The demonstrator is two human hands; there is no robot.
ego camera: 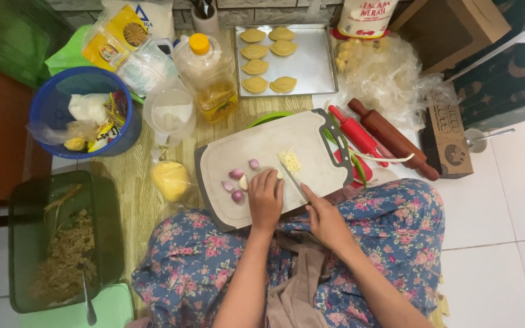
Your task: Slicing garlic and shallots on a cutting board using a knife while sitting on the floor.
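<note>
Pale garlic clove [274,172], small and half hidden, lies on the grey plastic cutting board [256,146], pressed under the fingertips of the left hand [265,197], which closes narrowly on it. The right hand [326,222] grips the handle of a thin steel knife [291,175], whose blade rests just beside those fingertips. I think the blade could nick a finger, because the clove is so small and can roll. Chopped garlic pile [290,161] and small purple shallots [236,182] lie near.
</note>
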